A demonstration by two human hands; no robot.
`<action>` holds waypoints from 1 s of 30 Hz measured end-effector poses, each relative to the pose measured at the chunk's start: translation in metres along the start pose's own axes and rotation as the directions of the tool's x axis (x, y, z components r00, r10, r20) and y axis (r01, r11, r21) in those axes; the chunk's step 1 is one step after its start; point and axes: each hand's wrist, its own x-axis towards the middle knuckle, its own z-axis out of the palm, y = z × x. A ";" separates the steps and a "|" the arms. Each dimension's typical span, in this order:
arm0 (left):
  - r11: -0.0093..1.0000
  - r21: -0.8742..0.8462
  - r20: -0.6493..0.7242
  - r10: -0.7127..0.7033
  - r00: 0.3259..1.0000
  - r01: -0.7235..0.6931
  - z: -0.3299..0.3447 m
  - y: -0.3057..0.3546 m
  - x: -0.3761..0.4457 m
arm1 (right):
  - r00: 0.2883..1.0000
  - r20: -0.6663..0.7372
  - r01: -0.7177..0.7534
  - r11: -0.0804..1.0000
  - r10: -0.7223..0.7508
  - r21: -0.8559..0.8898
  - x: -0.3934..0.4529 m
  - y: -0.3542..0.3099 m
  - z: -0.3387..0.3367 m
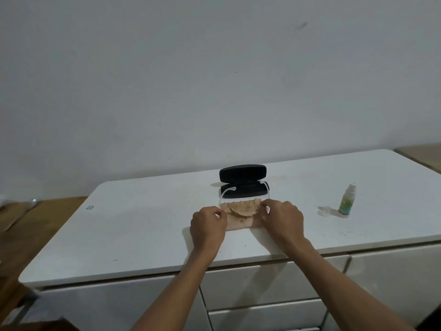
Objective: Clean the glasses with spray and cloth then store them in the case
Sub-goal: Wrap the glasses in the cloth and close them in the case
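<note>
Dim, soft (slightly blurry), edges warped

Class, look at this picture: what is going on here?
A person holds clear glasses by their two ends, left hand and right hand, over a peach cloth on a white cabinet. A black case lies open behind. The spray bottle stands to the right, its cap off beside it.

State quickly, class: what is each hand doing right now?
Left hand: grip closed on the left end of the glasses.
Right hand: grip closed on their right end, above the cloth.
</note>
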 end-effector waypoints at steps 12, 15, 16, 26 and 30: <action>0.942 0.160 0.083 0.286 0.955 -0.296 0.005 -0.001 -0.008 | 0.989 0.071 0.122 0.984 -0.132 0.131 -0.008 0.006 -0.001; 0.916 0.224 0.150 0.305 0.941 -0.332 0.005 -0.002 -0.007 | 0.983 0.125 0.123 0.987 -0.136 0.105 -0.007 0.005 -0.003; 0.912 0.239 0.162 0.301 0.940 -0.333 0.005 -0.002 -0.006 | 0.981 0.135 0.127 0.987 -0.139 0.097 -0.006 0.004 -0.003; 0.894 0.273 0.193 0.311 0.931 -0.355 0.006 -0.005 -0.003 | 0.985 0.107 0.123 0.988 -0.132 0.092 -0.008 0.006 -0.001; 0.897 0.196 0.135 0.375 0.917 -0.395 0.002 -0.007 -0.004 | 0.994 -0.013 0.109 0.978 -0.109 0.178 -0.011 0.008 -0.002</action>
